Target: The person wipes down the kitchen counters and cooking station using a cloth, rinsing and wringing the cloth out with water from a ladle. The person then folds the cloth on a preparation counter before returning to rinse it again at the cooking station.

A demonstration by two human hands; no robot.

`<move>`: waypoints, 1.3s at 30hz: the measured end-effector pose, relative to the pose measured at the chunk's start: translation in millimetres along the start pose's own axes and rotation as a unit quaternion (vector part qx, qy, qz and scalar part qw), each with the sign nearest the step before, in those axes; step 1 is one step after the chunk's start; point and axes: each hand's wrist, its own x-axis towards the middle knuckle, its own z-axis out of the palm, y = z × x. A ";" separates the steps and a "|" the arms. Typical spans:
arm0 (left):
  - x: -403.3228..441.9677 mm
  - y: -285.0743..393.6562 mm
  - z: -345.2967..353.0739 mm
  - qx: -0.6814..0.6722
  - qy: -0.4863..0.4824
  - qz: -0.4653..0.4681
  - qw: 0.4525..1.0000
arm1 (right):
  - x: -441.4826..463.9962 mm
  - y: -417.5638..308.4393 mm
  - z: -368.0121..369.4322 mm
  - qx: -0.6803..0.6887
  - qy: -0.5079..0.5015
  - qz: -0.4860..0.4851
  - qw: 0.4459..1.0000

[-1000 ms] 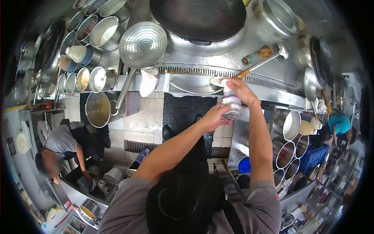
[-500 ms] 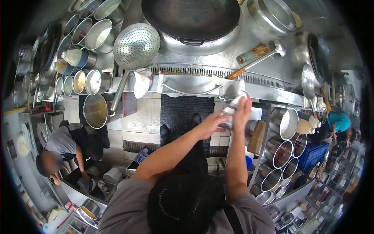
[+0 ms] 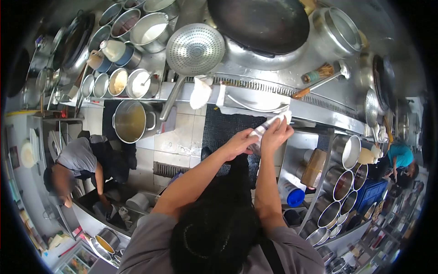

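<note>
Between my two hands, in front of the stove's edge, is a white cloth [image 3: 264, 129] with dark stripes, bunched and folded. My left hand [image 3: 242, 143] has its fingers closed on the lower left end of the cloth. My right hand [image 3: 276, 136] grips it from the right, fingers pressed together near the upper end. Just beyond the hands runs a curved metal rail [image 3: 258, 106] on the stove front. Some of the cloth is hidden behind my fingers.
A large wok [image 3: 260, 25] sits on the stove, with a perforated strainer [image 3: 195, 48] to its left. A ladle [image 3: 319, 84] and bamboo brush [image 3: 317, 73] lie at right. A stockpot [image 3: 129, 122] stands at left. One person [image 3: 80, 157] bends over a sink; another person [image 3: 399, 145] is far right.
My hands and the cloth have moved a little left and down, away from the stove's edge. My view has shifted, so the stove items appear further right. Both hands still hold the cloth.
</note>
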 end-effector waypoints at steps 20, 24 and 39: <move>-51.9 -68.0 -41.3 -0.200 0.092 0.045 0.974 | -41.5 -44.6 46.5 0.223 -0.316 -0.109 0.916; -57.3 -50.8 5.9 0.117 -0.019 0.094 0.989 | -18.8 13.6 -20.9 0.456 -0.264 0.312 0.791; -107.7 -47.7 -46.9 0.016 0.100 0.066 0.993 | 31.1 -28.0 90.4 0.203 0.137 0.173 0.954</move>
